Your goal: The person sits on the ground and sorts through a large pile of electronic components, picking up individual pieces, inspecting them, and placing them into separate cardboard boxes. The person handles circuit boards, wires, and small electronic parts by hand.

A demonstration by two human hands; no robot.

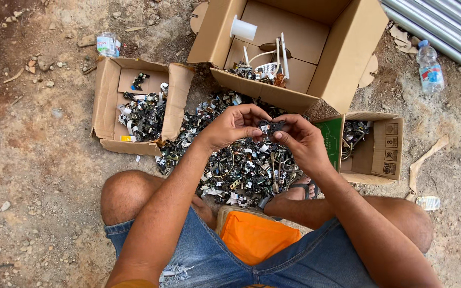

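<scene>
Both forearms reach forward from the lower edge of the view and angle inward, so the hands meet in front of the body. The left hand is curled, thumb and fingertips pinched together toward the right. The right hand mirrors it, its fingers bent and its thumb pressed toward the left hand's fingertips. The two hands touch at the fingertips. Bare knees are spread wide to either side beneath the arms.

3 open brown cardboard boxes around scrap; labelled bottle right.
</scene>
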